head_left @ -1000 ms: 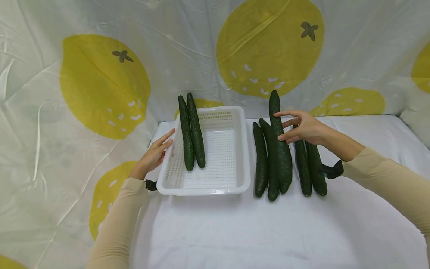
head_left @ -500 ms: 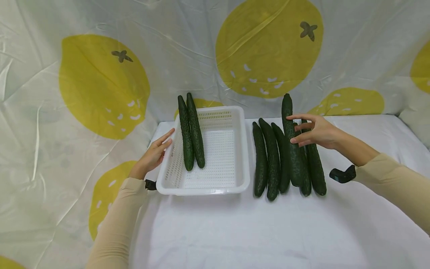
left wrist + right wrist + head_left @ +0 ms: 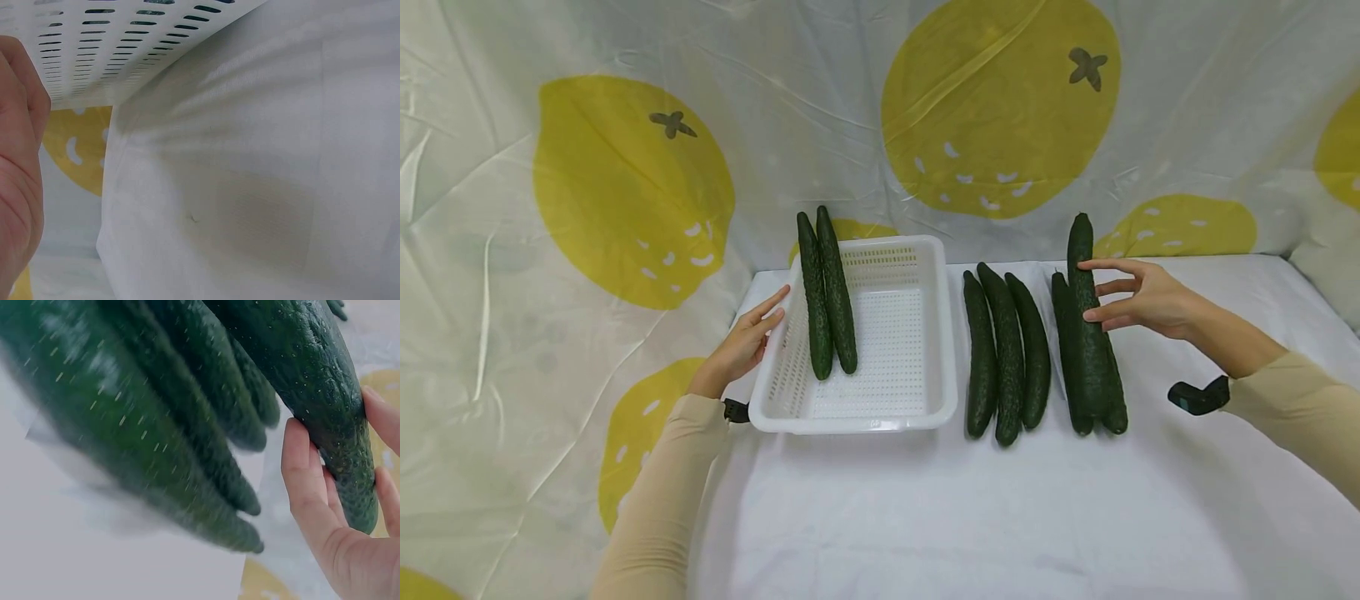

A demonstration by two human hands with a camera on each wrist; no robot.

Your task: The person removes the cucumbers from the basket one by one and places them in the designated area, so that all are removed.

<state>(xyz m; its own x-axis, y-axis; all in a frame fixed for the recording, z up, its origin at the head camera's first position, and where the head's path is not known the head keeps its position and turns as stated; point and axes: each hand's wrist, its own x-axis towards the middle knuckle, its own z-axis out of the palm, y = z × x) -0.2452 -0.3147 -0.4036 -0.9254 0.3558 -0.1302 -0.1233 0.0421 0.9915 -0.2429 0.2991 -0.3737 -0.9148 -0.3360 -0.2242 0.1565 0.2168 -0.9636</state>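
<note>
While a pale cloth (image 3: 467, 250) printed with big yellow lemons fills the left and upper parts of the head view, a person's left hand (image 3: 741, 350) enters from the lower left in a beige sleeve (image 3: 658, 500). Its grip is apart: the fingers stretch out and touch the left outer side of a white basket (image 3: 853, 426).

This slotted plastic basket sits left of centre, at the far part of a white-covered tabletop (image 3: 962, 517). Inside, along its left side, two leaning cucumbers (image 3: 837, 290) lie close together, their upper ends sticking out past the far rim.

Just right of the basket, three cucumbers in a row (image 3: 1000, 350) lie lengthwise on the tabletop, dark green and slightly curved.

Farther right, the held cucumber (image 3: 1087, 350) slants over a pair of cucumbers (image 3: 1067, 350), covering part of both; whether it touches them I cannot tell. At right of centre, the right hand (image 3: 1153, 300) has its grip clamped on the upper half of the held cucumber, thumb on one side and fingers on the other, as the right wrist view also shows. A black device (image 3: 1198, 396) is at that wrist, beside another beige sleeve (image 3: 1292, 412) reaching the right edge.
</note>
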